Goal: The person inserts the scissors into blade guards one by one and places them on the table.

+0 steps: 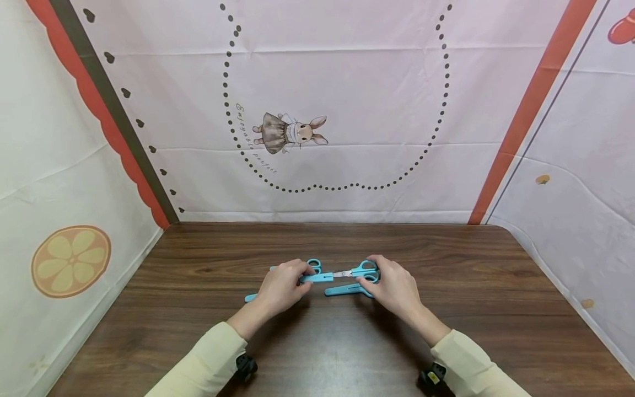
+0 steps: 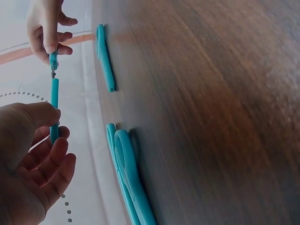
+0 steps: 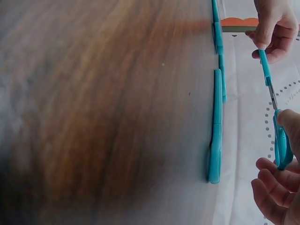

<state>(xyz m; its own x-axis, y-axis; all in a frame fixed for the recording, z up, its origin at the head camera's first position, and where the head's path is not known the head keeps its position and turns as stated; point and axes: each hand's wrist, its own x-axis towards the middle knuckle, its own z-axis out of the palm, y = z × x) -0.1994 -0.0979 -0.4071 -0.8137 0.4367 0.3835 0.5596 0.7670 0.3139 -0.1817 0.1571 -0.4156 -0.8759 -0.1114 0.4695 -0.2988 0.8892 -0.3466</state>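
Note:
My left hand [image 1: 284,285] pinches a turquoise blade cover [image 1: 323,277] between thumb and fingertips. With my right hand [image 1: 396,288] I grip a pair of scissors [image 1: 358,272] by its turquoise handles. A short length of its metal blades [image 3: 273,96] shows between the handles and the cover; the tips are hidden inside. Both wrist views show the scissors and cover raised off the table. Beneath my right hand lies another pair of turquoise scissors [image 3: 215,126]. Near my left hand rest two more turquoise pairs, the closer one [image 2: 132,176] overlapping the other [image 2: 114,150].
The brown wood-grain table [image 1: 317,342] runs back to a printed white cloth [image 1: 347,110], which also hangs along both sides. Dark wrist cameras [image 1: 245,366] are strapped at both cuffs.

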